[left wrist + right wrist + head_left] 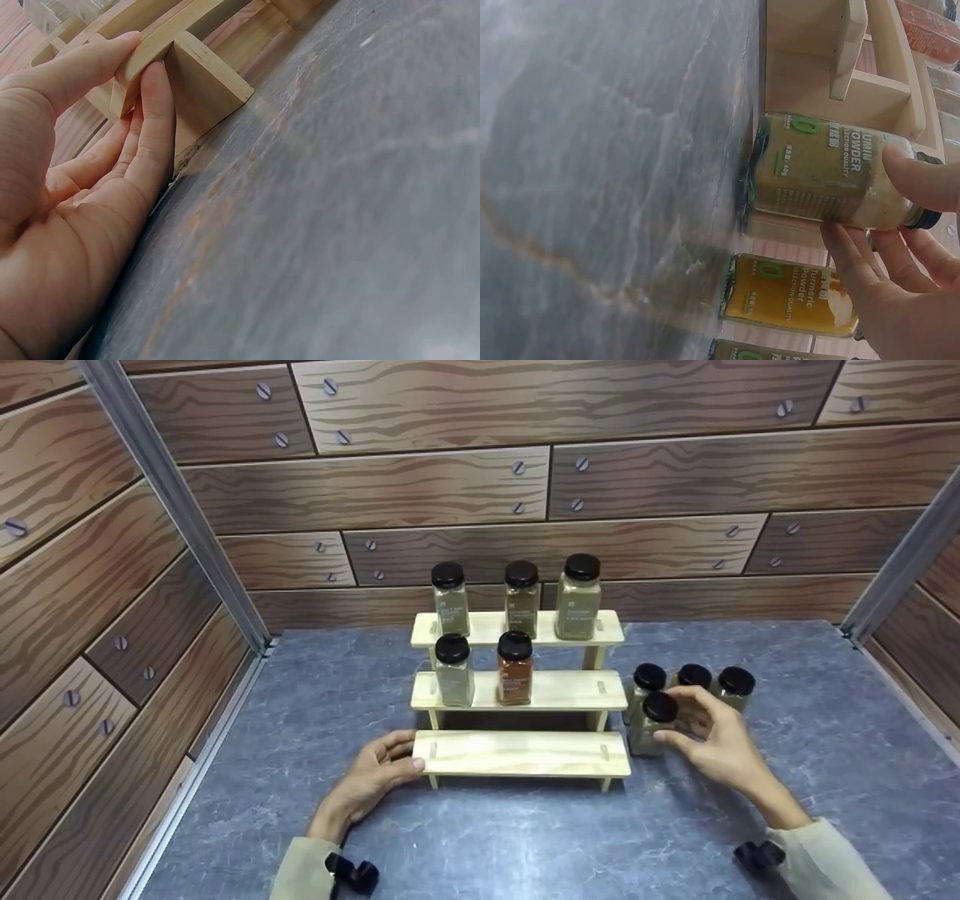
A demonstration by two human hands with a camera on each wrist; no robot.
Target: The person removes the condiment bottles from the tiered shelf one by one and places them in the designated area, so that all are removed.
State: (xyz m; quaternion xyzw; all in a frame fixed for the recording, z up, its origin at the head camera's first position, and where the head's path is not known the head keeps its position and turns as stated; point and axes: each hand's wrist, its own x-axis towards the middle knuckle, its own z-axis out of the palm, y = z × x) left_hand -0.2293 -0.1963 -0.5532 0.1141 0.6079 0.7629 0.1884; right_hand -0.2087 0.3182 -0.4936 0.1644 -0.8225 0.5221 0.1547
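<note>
A wooden three-step rack (521,754) stands on the grey tabletop. My left hand (375,774) pinches the left end of its lowest step; the left wrist view shows thumb and fingers (156,105) on either side of the board. To the right of the rack, my right hand (716,742) holds a black-capped spice jar (646,735) between thumb and fingers. Its label in the right wrist view reads partly "UMIN POWDER" on the jar (817,172). The jar is upright, on or just above the tabletop; which, I cannot tell.
Several more jars (736,682) stand behind my right hand, including a yellow turmeric powder jar (780,294). Three jars (577,604) are on the top step. The middle step bears a pale jar (454,679) and an orange-red jar (515,675). Wood-patterned walls (450,487) enclose the tabletop (315,690).
</note>
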